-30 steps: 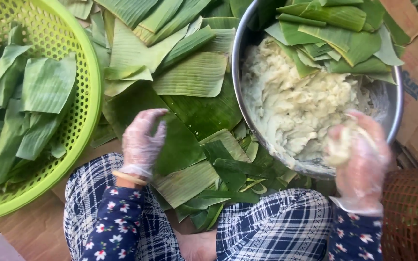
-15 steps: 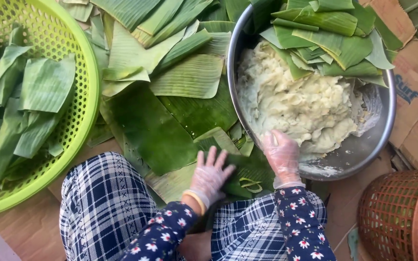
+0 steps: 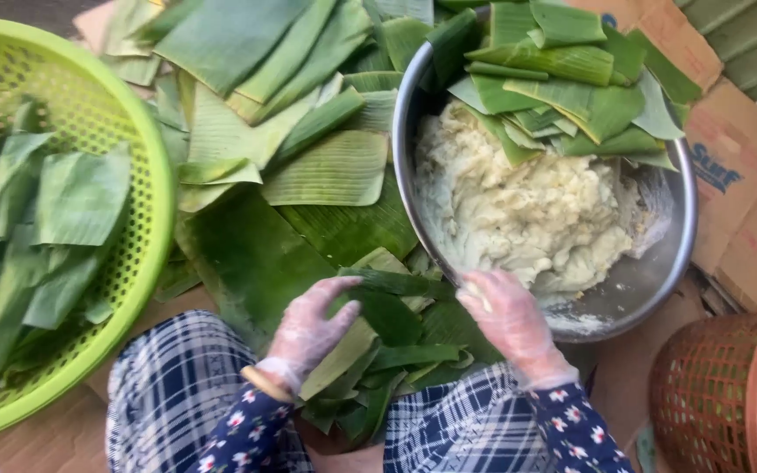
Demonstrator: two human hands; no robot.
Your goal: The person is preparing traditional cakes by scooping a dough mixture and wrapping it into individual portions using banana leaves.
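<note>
My left hand, in a thin clear glove, has its fingers around the edge of a dark green banana leaf piece lying on the leaf pile in front of my knees. My right hand, also gloved, rests on the same leaf beside the rim of a steel bowl, with a bit of pale dough on its fingers. The bowl holds a mound of pale yellowish dough, and several cut leaf strips lie across its far side.
A lime-green plastic basket with several folded leaf pieces stands at the left. Broad banana leaves cover the ground in the middle. A brown woven basket sits at the lower right, cardboard behind it.
My right hand left the bowl with dough and came down to the leaf pile. My left hand shifted right and took hold of a dark leaf piece.
</note>
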